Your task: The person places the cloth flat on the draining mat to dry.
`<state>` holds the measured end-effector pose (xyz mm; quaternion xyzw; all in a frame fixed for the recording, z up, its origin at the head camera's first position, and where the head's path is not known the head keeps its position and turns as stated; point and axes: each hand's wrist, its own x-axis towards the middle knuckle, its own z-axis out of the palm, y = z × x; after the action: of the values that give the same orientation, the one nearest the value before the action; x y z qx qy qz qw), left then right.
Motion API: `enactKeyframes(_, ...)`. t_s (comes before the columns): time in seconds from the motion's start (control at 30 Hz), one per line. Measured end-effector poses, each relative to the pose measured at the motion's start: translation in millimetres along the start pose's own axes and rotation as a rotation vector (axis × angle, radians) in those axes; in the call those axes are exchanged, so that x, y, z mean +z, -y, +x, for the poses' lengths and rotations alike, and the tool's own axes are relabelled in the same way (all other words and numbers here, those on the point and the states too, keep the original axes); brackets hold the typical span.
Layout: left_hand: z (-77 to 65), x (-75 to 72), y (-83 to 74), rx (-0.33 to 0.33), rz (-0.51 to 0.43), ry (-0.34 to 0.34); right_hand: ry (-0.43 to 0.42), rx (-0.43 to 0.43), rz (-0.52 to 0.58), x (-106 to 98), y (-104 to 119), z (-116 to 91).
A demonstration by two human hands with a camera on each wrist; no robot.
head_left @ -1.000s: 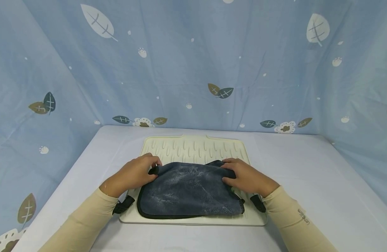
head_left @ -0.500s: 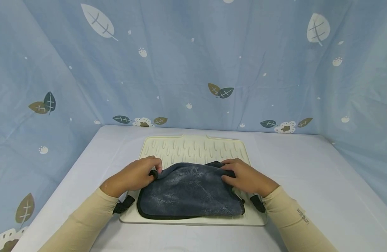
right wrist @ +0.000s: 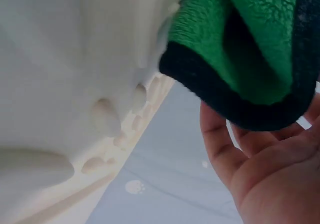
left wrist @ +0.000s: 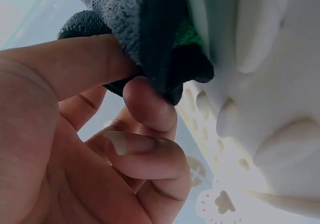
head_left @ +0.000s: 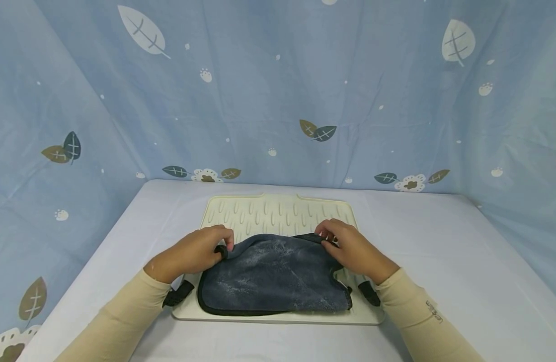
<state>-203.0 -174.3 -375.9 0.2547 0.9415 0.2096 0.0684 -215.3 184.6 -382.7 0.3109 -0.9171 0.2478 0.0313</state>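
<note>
A cleaning cloth (head_left: 273, 276), dark grey-blue on top with black trim, lies loosely folded over a cream washboard (head_left: 278, 211) with raised ridges. At the cloth's upper left corner, my left hand (head_left: 198, 251) pinches the black-trimmed edge between thumb and fingers. The left wrist view shows this pinched edge (left wrist: 155, 58) close up. My right hand (head_left: 356, 249) is at the upper right corner, its fingers loosely bent. In the right wrist view, the cloth's green underside (right wrist: 255, 58) curls up in front of those fingers and hides their tips.
The washboard sits on a table with a white cover (head_left: 418, 241). Behind and around hangs a light blue curtain (head_left: 259, 90) with leaf and flower prints. Black straps (head_left: 178, 294) show below both wrists, near the cream sleeves (head_left: 114, 322).
The left fingers have curled more tightly on the cloth's corner, turning its edge over. My right hand has loosened from the top layer and lifted slightly toward the back edge.
</note>
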Motion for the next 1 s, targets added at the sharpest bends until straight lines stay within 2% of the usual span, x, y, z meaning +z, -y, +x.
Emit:
enactKeyframes(0.2, -0.5, 0.1, 0.0, 0.008, 0.008, -0.007, 0.041, 0.008, -0.089, 0.1, 1.2, -1.9)
enactKeyframes(0.37, -0.4, 0.2, -0.2, 0.012, 0.006, -0.017, 0.017, -0.007, -0.14, 0.5, 1.7, -1.0)
enactKeyframes(0.57, 0.4, 0.6, 2.9, 0.039, 0.01, -0.007, -0.105, 0.002, -0.158, 1.7, 3.8, -0.2)
enactKeyframes(0.77, -0.7, -1.0, 4.3, 0.019, 0.001, 0.022, -0.249, 0.018, -0.084, 0.5, 5.6, 0.3)
enactKeyframes(1.0, 4.8, -0.9, 4.1, 0.044, -0.032, -0.057, -0.31, 0.015, -0.007, -0.8, 7.8, 0.2)
